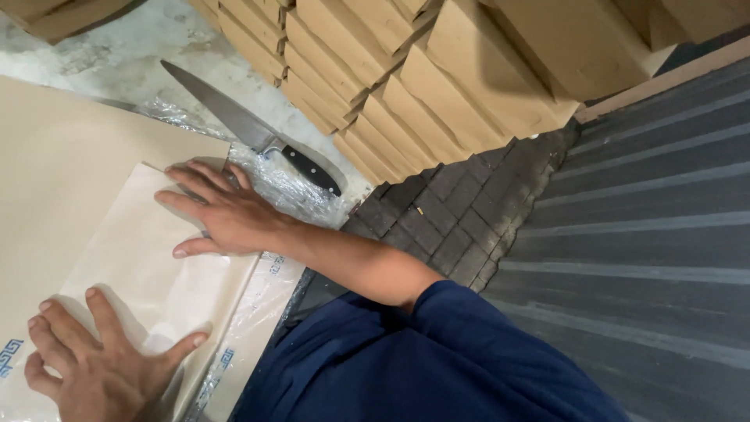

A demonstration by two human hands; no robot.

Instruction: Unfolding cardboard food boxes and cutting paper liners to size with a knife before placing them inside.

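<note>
Both my hands lie open, palms down: right hand [223, 211] and left hand [98, 367] on cream paper sheets [148, 273]. Knife [250, 129] lies just beyond.

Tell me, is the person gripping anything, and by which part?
Nothing is gripped. Both the left hand and the right hand lie flat, fingers spread, pressing on the cream sheet. The knife lies untouched nearby.

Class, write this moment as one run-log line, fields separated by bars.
left hand flat on cream sheet | right hand flat on same sheet | knife apart, on floor
</note>
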